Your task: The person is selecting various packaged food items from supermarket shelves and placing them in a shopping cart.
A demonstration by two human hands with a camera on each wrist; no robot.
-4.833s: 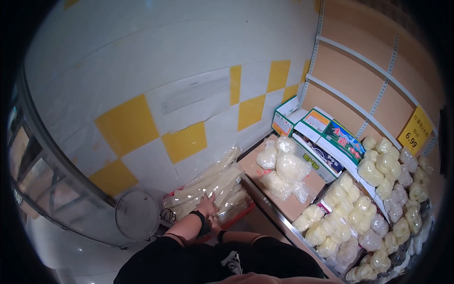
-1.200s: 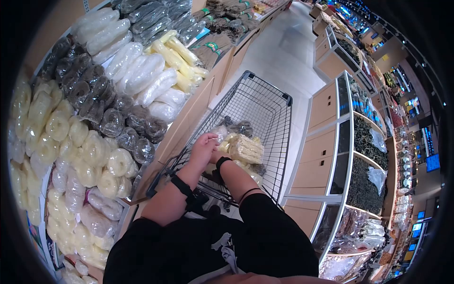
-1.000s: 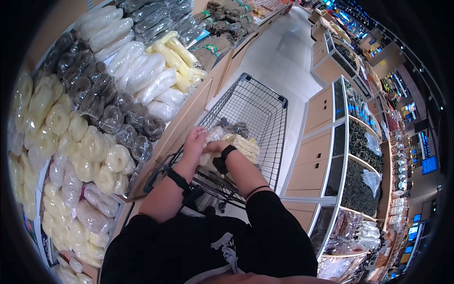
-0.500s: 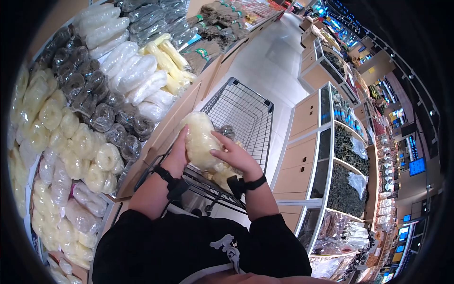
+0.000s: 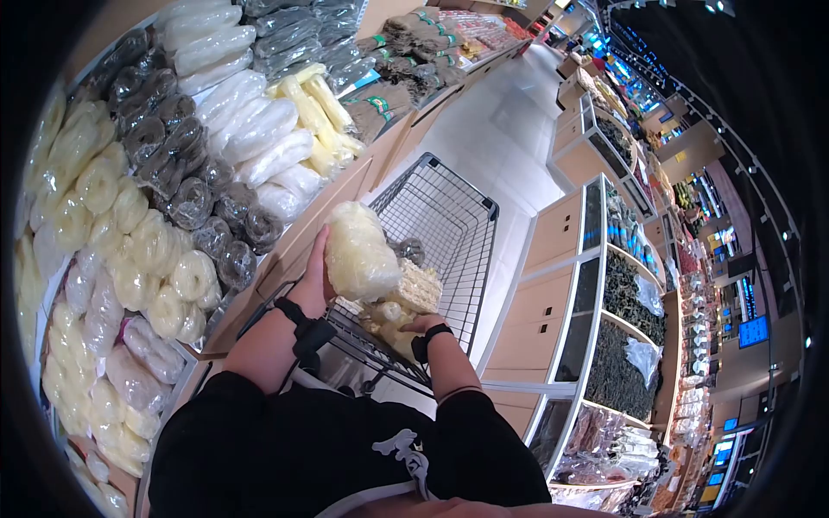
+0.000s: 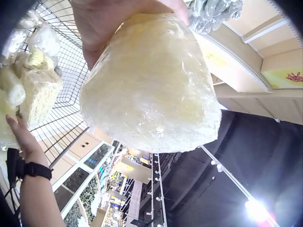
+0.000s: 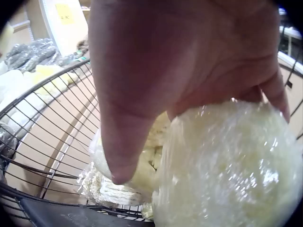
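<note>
My left hand (image 5: 315, 272) holds up a big pack of pale yellow dried noodles (image 5: 358, 250) in clear film, over the near left part of the cart. In the left wrist view this noodle pack (image 6: 149, 85) fills the middle, with the palm and thumb along its top. Down in the cart, my right hand (image 5: 423, 325) is on another film-wrapped pale noodle pack (image 7: 232, 165). Its fingers curl over the far side of that pack, while the thumb points down beside it. A block of wavy dried noodles (image 5: 419, 287) lies just beyond.
The black wire cart (image 5: 436, 194) stands in front of me and also holds a dark wrapped coil (image 5: 409, 250). Left is a sloped display of wrapped noodle coils (image 5: 155, 250). Right are wooden cabinets (image 5: 540, 298) topped by bins of dark dried goods (image 5: 622, 367). The aisle floor (image 5: 509, 121) runs ahead.
Earlier my hands were at clear packages by a wall, then over the cart. Half a second ago both hands were on the big noodle pack; my right hand has since moved down into the cart.
</note>
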